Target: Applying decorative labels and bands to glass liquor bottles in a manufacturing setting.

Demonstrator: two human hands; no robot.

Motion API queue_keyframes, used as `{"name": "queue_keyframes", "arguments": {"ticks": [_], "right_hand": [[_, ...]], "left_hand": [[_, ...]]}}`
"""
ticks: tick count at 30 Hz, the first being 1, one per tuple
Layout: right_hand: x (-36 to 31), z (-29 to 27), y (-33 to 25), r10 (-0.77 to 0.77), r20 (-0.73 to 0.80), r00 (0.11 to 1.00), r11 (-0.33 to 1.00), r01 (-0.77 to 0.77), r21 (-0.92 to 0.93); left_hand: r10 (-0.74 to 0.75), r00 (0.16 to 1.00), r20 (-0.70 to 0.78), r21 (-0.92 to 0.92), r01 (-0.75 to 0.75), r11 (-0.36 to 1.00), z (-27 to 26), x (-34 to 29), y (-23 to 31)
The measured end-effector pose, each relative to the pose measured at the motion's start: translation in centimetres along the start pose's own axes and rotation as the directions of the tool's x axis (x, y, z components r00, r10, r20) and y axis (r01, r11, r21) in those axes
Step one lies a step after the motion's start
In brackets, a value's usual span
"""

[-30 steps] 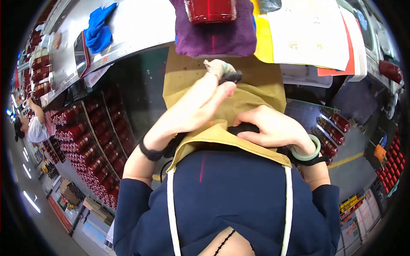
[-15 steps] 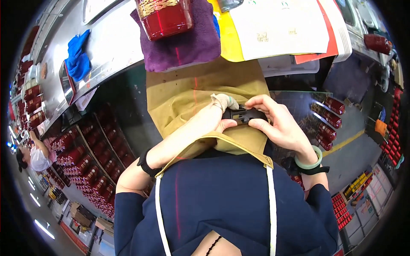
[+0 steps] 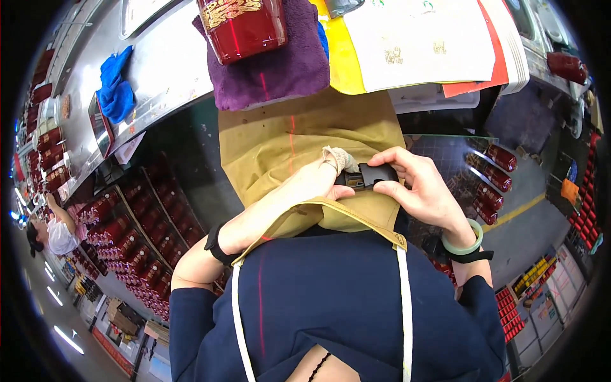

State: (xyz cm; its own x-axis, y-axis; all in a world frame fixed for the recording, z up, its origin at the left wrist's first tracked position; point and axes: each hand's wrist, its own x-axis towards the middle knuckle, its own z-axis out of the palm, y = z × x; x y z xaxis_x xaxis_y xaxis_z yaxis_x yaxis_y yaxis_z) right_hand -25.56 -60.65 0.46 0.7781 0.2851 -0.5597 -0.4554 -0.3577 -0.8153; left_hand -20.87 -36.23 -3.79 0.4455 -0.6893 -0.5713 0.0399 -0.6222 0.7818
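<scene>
Over my lap, both hands grip a black plastic buckle. My left hand pinches its left part between the thumb and fingers wrapped in an off-white knit covering. My right hand is closed on the right part, thumb below and fingers above. A broad flat black face shows by the right fingers, and a narrower slotted section lies toward the left thumb. Whether the two parts are fully joined I cannot tell. Beneath them spreads a tan apron.
A dark red glossy jar rests on a folded purple towel at the bench edge. A blue cloth lies left, white papers right. Racks of red jars stand at lower left. Another person is at far left.
Prongs showed between the buckle's parts before; now a flat black face and a slotted section show there instead. Both hands have shifted slightly, the left one to the right.
</scene>
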Motion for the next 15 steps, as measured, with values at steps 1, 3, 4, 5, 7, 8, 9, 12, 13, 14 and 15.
{"name": "queue_keyframes", "arguments": {"ticks": [1,3,4,5,7,8,9,12,13,14,15], "right_hand": [[0.1,0.2,-0.2,0.002,-0.001,1.0,1.0,-0.002,0.001],[0.4,0.3,-0.5,-0.137,-0.031,0.99,0.982,0.131,-0.139],[0.4,0.4,-0.6,-0.145,-0.035,0.989,0.982,0.14,-0.128],[0.6,0.4,-0.7,-0.147,-0.035,0.989,0.982,0.141,-0.129],[0.7,0.4,-0.8,-0.186,-0.036,0.982,0.976,0.181,-0.123],[0.8,0.4,-0.8,-0.151,-0.018,0.988,0.98,0.148,-0.133],[1.0,0.5,-0.8,-0.172,-0.007,0.985,0.976,0.17,-0.139],[1.4,0.8,-0.6,-0.206,0.007,0.979,0.964,0.204,-0.17],[1.6,1.1,-0.5,-0.155,0.03,0.987,0.974,0.158,-0.162],[1.7,1.3,-0.4,-0.151,0.031,0.988,0.978,0.154,-0.143],[1.9,1.5,-0.3,-0.105,0.048,0.993,0.982,0.111,-0.156]], "left_hand": [[-0.012,1.0,0.017,0.031,0.011,0.999,-0.2,0.0,0.1],[-0.022,0.999,0.033,0.062,0.02,0.998,-0.4,-0.1,0.3],[0.032,0.999,-0.038,0.014,-0.031,0.999,-0.5,-0.3,0.5],[0.06,0.994,-0.094,-0.018,-0.062,0.998,-0.7,-0.4,0.7],[0.001,0.998,-0.069,-0.032,-0.003,0.999,-0.8,-0.3,1.0],[-0.084,0.996,-0.023,-0.036,0.083,0.996,-0.8,-0.1,1.1],[-0.08,0.996,-0.024,-0.033,0.079,0.996,-0.8,0.0,1.1],[-0.191,0.979,0.073,0.049,0.188,0.981,-0.6,0.5,0.9],[-0.161,0.986,0.038,0.046,0.16,0.986,-0.6,0.6,0.9],[-0.145,0.989,0.02,0.046,0.144,0.988,-0.6,0.5,0.9],[-0.129,0.992,0.003,0.047,0.129,0.991,-0.7,0.5,0.8]]}}
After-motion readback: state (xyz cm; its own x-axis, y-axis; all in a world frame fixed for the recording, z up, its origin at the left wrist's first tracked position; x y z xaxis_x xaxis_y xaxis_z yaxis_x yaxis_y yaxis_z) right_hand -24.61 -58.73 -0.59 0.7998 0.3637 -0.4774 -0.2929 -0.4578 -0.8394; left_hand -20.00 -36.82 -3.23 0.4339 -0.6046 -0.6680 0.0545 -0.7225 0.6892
